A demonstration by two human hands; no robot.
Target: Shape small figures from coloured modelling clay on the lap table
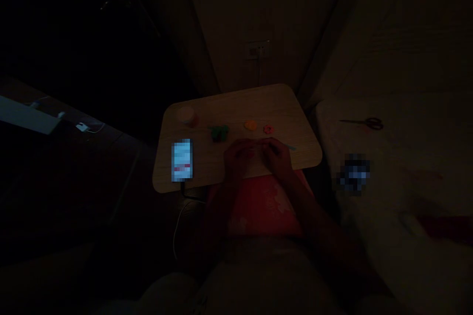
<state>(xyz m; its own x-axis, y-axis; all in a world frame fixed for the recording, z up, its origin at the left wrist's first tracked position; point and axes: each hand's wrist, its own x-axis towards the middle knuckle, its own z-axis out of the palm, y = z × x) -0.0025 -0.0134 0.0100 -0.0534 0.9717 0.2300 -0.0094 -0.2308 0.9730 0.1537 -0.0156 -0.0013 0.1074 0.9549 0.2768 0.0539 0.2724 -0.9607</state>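
Over the near edge of the wood-grained, round-cornered table [254, 101], the left hand [238, 157] and right hand [277, 157] meet, fingers curled inward and fingertips close together, forearms slanting up from below. Whether either grips anything is too dark to tell. Just beyond them lie an orange rounded piece [250, 125] and a red flower-shaped ring [268, 129]; a lumpy green piece [219, 133] sits near the left hand.
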